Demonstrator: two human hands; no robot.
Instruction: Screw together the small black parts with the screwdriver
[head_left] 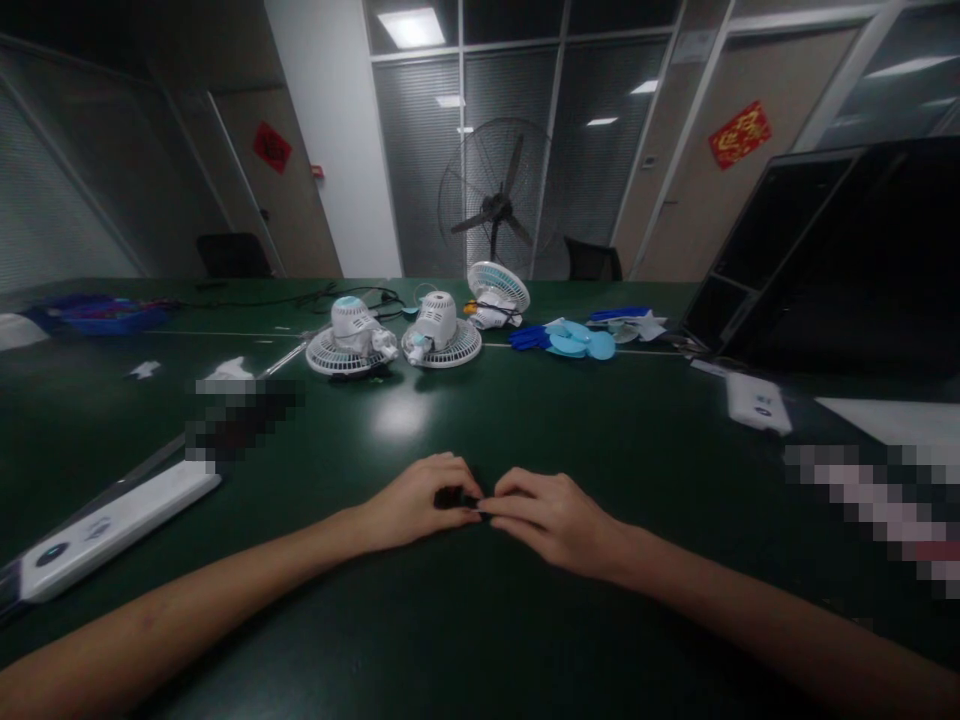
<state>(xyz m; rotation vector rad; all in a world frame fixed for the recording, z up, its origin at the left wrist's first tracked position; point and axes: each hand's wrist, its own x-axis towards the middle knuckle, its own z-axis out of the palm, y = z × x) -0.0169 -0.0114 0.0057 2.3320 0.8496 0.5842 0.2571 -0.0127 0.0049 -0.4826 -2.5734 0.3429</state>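
Both of my hands rest on the dark green table (pixel 480 620), meeting near its front middle. My left hand (pixel 420 500) is curled with its fingers closed over a small dark object (pixel 450 496) that I cannot make out. My right hand (pixel 551 515) lies beside it, fingers bent and pressed together, fingertips touching the left hand's fingertips and the same dark object. Further back on the table lie two small white fans face down (pixel 352 340) (pixel 441 335) and a third tilted fan (pixel 496 292), well beyond my reach.
Blue fan blades and blue parts (pixel 577 340) lie right of the fans. A white flat device (pixel 112 525) sits at the left, another (pixel 757 402) at the right. A black open case (pixel 840 260) stands at the right. A large floor fan (pixel 495 200) stands behind the table.
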